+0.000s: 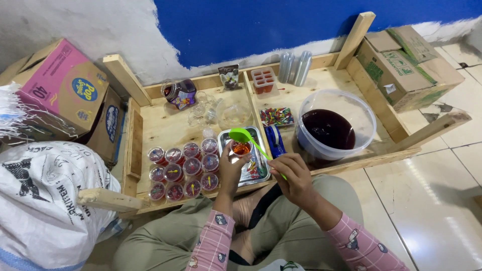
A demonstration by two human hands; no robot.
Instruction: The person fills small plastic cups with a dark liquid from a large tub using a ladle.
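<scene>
Just above the tray's (224, 136) rim, cup (241, 148) in left hand (230, 168)

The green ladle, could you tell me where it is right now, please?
In the head view, the green ladle is in the right hand, its bowl over the small cup held by the left hand.

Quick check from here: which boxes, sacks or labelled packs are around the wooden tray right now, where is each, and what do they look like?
Pink cardboard box: far left, tilted, blue and yellow round logo.
Brown carton: under the pink one, blue oval mark.
White sack: lower left, bulging, black print.
Brown carton with green print: upper right, flaps shut.
Small dark packet: upright at the tray's back edge.
No screens or signs.
</scene>
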